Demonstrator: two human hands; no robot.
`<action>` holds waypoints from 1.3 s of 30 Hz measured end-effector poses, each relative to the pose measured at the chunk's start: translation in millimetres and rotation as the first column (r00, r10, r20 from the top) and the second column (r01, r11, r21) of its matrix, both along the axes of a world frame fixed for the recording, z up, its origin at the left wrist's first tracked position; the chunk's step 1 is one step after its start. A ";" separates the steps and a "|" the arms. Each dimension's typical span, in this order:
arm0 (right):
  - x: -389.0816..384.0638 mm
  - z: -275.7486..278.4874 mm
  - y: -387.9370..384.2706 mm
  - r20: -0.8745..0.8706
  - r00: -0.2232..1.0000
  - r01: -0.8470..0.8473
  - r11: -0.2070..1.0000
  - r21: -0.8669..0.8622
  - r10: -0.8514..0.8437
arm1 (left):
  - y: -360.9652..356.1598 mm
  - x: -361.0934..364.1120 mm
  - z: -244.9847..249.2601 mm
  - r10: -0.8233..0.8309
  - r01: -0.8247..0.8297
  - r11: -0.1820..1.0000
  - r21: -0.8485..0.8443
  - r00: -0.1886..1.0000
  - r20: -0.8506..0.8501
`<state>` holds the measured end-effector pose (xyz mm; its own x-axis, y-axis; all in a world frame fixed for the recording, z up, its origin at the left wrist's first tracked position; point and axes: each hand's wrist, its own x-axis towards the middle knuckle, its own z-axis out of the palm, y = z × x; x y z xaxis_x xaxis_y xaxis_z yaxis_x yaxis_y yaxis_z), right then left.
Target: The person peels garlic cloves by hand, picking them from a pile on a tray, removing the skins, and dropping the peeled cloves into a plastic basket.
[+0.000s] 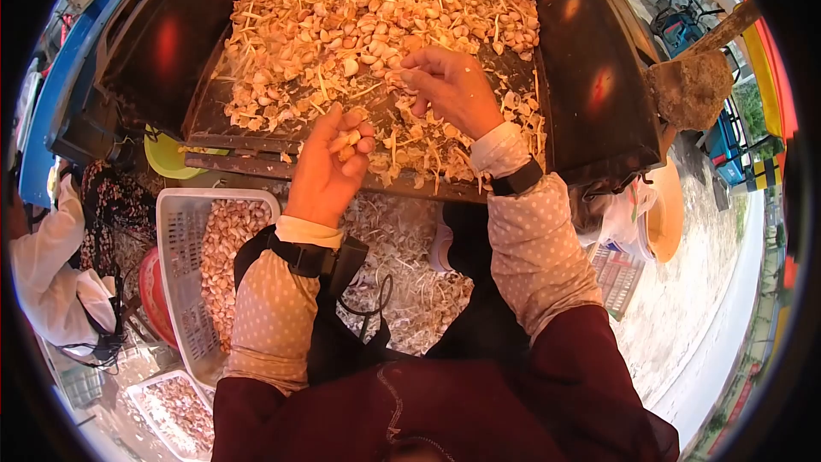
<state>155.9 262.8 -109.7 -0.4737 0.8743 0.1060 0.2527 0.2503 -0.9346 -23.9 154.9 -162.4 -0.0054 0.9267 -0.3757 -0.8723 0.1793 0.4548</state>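
grip, left: the bare left hand (329,167) was turned palm up, its fingers curled in on a few small, pale yellow garlic cloves (348,147), which lay against the fingers and thumb.

grip, right: the bare right hand (462,90) was palm down, ahead and to the right of the left one, thumb and forefinger drawn close at the near edge of the heap. whether anything was pinched between them, could not tell.

just beyond both hands: a broad heap of cream and tan garlic cloves, papery skins and thin dry stalks (376,8), lit orange, on a dark, flat board (248,142). dark upright panels (590,60) flanked it on either side.

below and left of the left hand: a white, slotted plastic crate (182,239) holding pinkish-brown cloves (224,244); lower still, a small, shallow white tray (141,395) with more. under the wrists: a ground litter of whitish skins (419,308).

step, judged: picking cloves out of the loose skin and stalk by hand. the next move seemed to call for a light fingertip pick on the right, and a cupped left palm so that nothing spilled.
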 end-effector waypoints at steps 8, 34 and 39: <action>-2.5 -89.9 57.0 0.408 0.911 -0.146 0.873 0.465 -0.065 | -0.5 1.9 9.2 0.011 -0.011 1.000 -0.008 1.000 -0.026; 23.0 -28.8 38.6 -0.517 0.845 -0.414 0.778 -0.473 0.135 | 0.7 4.7 3.7 -0.037 0.036 0.999 -0.007 0.995 -0.094; -8.2 -7.3 -11.5 -0.386 0.894 -0.385 0.832 -0.400 0.228 | -3.7 21.7 16.1 -0.047 0.043 0.999 -0.031 0.990 -0.130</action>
<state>147.7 251.3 -117.0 -0.7356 0.6729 -0.0784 -0.0853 -0.2068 -0.9747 -2.2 151.2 -146.3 -0.0147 0.9163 -0.4003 -0.7962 0.2314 0.5590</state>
